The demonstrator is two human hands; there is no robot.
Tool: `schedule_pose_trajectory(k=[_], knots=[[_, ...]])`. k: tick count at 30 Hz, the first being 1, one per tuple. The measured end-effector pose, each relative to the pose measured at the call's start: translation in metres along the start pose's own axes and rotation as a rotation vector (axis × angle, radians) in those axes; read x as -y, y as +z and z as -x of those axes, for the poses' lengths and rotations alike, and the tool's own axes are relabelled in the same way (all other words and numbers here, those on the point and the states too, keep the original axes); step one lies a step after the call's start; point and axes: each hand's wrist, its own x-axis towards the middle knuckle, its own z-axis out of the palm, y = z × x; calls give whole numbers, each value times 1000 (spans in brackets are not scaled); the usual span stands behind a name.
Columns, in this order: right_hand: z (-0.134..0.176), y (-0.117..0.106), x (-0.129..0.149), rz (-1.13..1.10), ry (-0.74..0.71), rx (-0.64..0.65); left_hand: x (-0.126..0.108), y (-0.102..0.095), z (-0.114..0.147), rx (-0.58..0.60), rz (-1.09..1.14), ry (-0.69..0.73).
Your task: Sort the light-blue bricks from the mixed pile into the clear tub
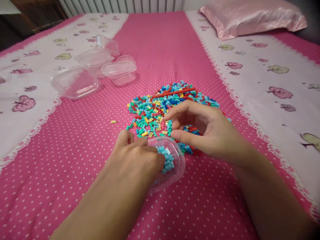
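Observation:
A clear plastic container (180,166) lies on the pink bedsheet with light blue toy bricks (168,159) gathered in it. My left hand (140,155) reaches over its left side, fingers curled down; the fingertips and anything in them are hidden. Just behind the container spreads a heap of small toy bricks (147,108) in blue, green, red and yellow. Above the heap's near right part is my right hand (202,128), its thumb and index finger apart in a loose curve, with no brick visible between them. A long red stick (173,93) rests on top of the heap.
Several clear plastic containers (75,81) stand or lie at the back left of the bed. One yellow brick (113,122) sits alone left of the heap. A pink satin pillow (250,18) is at the far right, and bed-head bars run along the back.

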Motion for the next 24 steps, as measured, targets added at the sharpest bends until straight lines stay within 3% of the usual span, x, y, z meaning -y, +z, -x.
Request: schedule_pose_trajectory(k=[24], knots=[[-1,3,3,17,-1,-1,0,15,-3,-95,52,66]])
